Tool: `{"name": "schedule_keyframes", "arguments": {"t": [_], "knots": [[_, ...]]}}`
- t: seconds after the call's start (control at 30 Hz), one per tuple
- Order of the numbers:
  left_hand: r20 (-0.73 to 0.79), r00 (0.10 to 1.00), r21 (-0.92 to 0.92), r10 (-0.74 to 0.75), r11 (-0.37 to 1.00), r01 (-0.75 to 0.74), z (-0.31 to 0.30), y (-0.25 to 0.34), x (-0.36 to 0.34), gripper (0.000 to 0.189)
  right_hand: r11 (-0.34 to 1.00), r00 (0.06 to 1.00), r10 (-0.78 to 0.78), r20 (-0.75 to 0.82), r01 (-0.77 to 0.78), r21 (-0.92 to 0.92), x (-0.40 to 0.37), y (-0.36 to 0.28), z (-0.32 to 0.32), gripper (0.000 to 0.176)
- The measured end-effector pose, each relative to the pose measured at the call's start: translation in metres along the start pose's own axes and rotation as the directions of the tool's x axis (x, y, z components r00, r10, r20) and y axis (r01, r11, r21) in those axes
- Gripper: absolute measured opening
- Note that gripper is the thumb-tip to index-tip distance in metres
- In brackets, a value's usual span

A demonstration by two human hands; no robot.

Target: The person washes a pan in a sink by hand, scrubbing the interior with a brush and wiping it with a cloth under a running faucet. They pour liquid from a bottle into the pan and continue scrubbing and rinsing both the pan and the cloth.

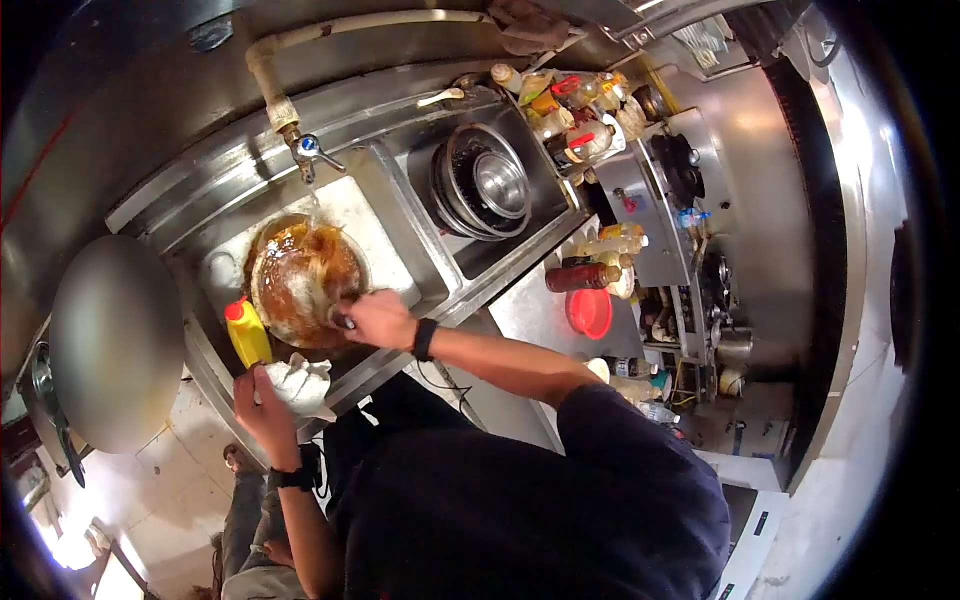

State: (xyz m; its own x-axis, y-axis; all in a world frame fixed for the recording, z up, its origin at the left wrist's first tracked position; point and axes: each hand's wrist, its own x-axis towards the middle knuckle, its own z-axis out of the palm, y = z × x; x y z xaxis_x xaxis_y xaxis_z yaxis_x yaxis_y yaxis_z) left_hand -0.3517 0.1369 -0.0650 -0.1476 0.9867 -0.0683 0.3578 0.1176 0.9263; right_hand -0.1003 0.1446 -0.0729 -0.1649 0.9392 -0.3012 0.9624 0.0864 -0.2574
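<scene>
In the left sink basin lies a round pan (258, 290) holding brown, foamy water, its inside smeared by motion. My right hand (378, 320) is closed at the pan's near right edge, around something whose shape is hidden by the fingers and the blur. My left hand (265, 412), low at the front edge of the sink, grips a crumpled white cloth (300, 385). Just above that cloth is a yellow bottle (247, 335) with a red cap. Water runs down into the pan from a tap (305, 150) with a blue lever.
Stacked metal bowls (500, 185) sit in the right basin (410, 150). Beyond it are several sauce bottles (585, 140), a red bowl (590, 313) on the counter and a stove (680, 170). Another person's leg (243, 510) shows at lower left.
</scene>
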Motion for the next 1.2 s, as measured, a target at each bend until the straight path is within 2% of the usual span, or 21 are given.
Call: {"name": "schedule_keyframes", "arguments": {"t": [0.13,0.17,0.3,0.33,0.37,0.43,0.47,0.57,0.63,0.67,0.7,0.8,0.87,0.9,0.97,1.03,1.1,1.17,1.2], "knots": [[0.012,0.997,0.035,0.076,0.996,-0.076,-0.001,0.012,0.004,0.019,0.982,0.962,-0.187,-0.2,0.185,-0.027,0.041,-0.018,0.031,0.029],[0.017,0.995,0.04,0.099,0.994,-0.1,-0.002,0.013,0.005,0.018,0.984,0.966,-0.176,-0.189,0.167,-0.063,0.048,-0.021,0.016,0.03],[0.036,0.997,0.021,0.065,0.998,-0.066,-0.004,0.01,0.003,0.018,0.999,0.981,0.024,-0.191,-0.019,0.031,0.071,0.009,-0.002,0.036],[0.031,0.998,0.012,0.059,0.998,-0.059,-0.005,0.011,0.002,0.018,0.998,0.972,0.056,-0.227,-0.052,0.022,0.066,0.021,-0.005,0.036],[0.025,0.998,0.0,0.055,0.999,-0.055,-0.004,0.011,0.002,0.018,0.993,0.971,0.109,-0.214,-0.095,0.075,0.057,0.029,-0.011,0.035],[0.041,0.999,0.004,0.022,1.0,-0.022,-0.006,0.009,0.001,0.018,0.986,0.97,0.165,-0.176,-0.156,0.066,0.027,0.035,-0.012,0.035],[0.051,0.999,0.017,-0.017,1.0,0.017,-0.007,0.007,0.0,0.018,0.985,0.975,0.168,-0.148,-0.159,0.07,0.012,0.035,-0.008,0.036],[0.062,0.998,0.025,0.002,1.0,-0.003,-0.005,-0.001,0.0,0.02,0.985,0.981,0.173,-0.091,-0.171,0.031,-0.013,0.026,0.01,0.038],[0.074,0.997,0.018,-0.005,1.0,0.004,-0.004,0.002,0.0,0.021,0.996,0.996,0.08,-0.049,-0.078,0.042,-0.02,0.007,0.009,0.038],[0.077,0.997,0.011,-0.011,1.0,0.01,-0.004,0.003,0.0,0.021,0.999,0.992,0.029,-0.119,-0.027,0.017,-0.018,0.001,0.017,0.036],[0.093,0.996,0.011,-0.004,1.0,0.003,-0.002,0.003,0.001,0.021,0.999,1.0,0.024,-0.02,-0.025,-0.04,-0.013,-0.005,0.021,0.033],[0.079,0.995,0.016,0.055,0.998,-0.057,-0.004,0.0,0.004,0.022,0.999,0.994,0.0,-0.105,-0.004,-0.037,0.001,-0.026,0.031,0.034],[0.069,0.998,0.045,0.011,0.999,-0.014,-0.005,0.001,0.007,0.024,0.983,0.931,-0.16,-0.329,0.121,-0.135,0.007,-0.037,0.03,0.037],[0.063,0.998,0.06,-0.011,0.998,0.007,-0.007,0.001,0.007,0.024,0.985,0.93,-0.153,-0.333,0.117,-0.128,0.006,-0.04,0.03,0.037],[0.049,0.999,0.055,0.007,0.998,-0.009,-0.009,0.002,0.008,0.025,0.973,0.922,-0.225,-0.314,0.232,-0.015,0.005,-0.052,0.018,0.043],[0.041,0.999,0.047,0.019,0.999,-0.021,-0.013,0.003,0.008,0.026,0.973,0.916,-0.194,-0.351,0.226,0.053,0.004,-0.064,-0.003,0.042],[0.042,0.999,0.051,-0.024,0.998,0.022,-0.018,0.006,0.007,0.026,0.918,0.83,-0.061,-0.555,0.265,0.296,0.006,-0.067,-0.032,0.035],[0.047,0.999,0.04,0.007,0.999,-0.009,-0.019,-0.003,0.006,0.025,0.738,0.785,0.08,-0.615,0.368,0.566,0.004,-0.065,-0.077,0.027],[0.037,0.999,0.051,-0.003,0.999,0.001,-0.021,0.001,0.006,0.025,0.531,0.759,0.202,-0.619,0.446,0.721,0.004,-0.064,-0.09,0.026]]}}
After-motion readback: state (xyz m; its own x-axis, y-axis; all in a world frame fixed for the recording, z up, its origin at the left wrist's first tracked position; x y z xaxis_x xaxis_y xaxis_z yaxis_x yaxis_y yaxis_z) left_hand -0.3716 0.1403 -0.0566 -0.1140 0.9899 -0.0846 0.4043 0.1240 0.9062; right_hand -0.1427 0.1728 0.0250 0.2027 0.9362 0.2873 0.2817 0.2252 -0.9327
